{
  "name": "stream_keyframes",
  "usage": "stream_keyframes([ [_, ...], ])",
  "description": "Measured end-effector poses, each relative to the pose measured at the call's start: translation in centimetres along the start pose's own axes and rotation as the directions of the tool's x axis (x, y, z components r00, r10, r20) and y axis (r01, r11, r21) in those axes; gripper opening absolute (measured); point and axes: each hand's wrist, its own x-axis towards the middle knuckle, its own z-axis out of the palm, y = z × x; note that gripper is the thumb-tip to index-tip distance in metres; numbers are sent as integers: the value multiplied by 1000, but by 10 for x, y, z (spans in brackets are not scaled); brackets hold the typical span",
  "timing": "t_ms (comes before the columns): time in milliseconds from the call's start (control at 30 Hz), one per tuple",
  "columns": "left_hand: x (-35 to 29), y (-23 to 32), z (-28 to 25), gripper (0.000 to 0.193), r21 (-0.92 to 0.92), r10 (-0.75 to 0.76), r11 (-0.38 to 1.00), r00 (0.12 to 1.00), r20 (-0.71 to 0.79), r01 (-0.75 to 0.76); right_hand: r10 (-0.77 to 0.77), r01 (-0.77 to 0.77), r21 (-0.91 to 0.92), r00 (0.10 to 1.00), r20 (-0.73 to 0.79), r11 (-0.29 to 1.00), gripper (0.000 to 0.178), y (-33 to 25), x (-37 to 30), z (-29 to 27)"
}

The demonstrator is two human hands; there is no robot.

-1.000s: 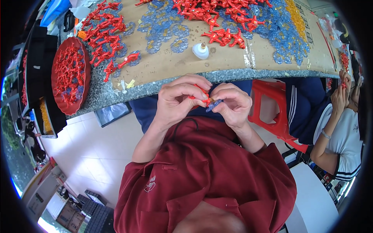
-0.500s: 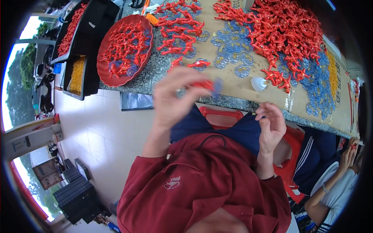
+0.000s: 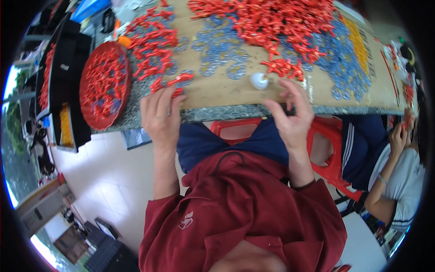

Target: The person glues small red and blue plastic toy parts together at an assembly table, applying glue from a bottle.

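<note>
My left hand is at the table's near edge, its fingers closed around a small red plastic figure that shows only partly past the fingertips. Just beyond it, other red figures lie on clear bluish discs. My right hand hovers over the front edge, thumb and fingers apart, with nothing seen between them. Close by that hand stands a small white squeeze bottle. Loose clear discs are spread over the cardboard, and a big heap of red figures rises behind.
To the left is a red scalloped tray of figures, beside black bins with red and yellow pieces. More discs and a yellow strip of small parts lie at the right. Another person's hand is at far right.
My left hand has come down to the table edge with the red figure, which it held raised before. My right hand has risen toward the bottle, its fingers spreading. The whole view has shifted.
</note>
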Motion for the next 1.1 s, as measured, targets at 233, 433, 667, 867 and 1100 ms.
stream_keyframes([
  [233, 4, 35, 5, 27, -106, 99, 987, 983, -157, -116, -264, 261, -134, 964, -10, 956, 36, 14, 12, 18],
  [433, 44, 100, 68, 28, -329, 196, 931, 977, 89, -157, -91, 112, 132, 984, -154, 985, 31, 16, 3, -10],
  [667, 51, 107, 98, 33, -405, 359, 876, 915, 185, -261, 90, -60, 223, 988, -127, 973, 34, 29, -8, -26],
  [867, 29, 106, 65, 30, -726, 52, 635, 923, 381, 264, 111, -50, 332, 980, -167, 942, 34, 24, -8, -16],
  [1100, -7, 97, 36, 30, -611, 58, -85, 617, 785, 787, -91, 106, 204, 992, -84, 973, 35, 4, -10, 3],
])
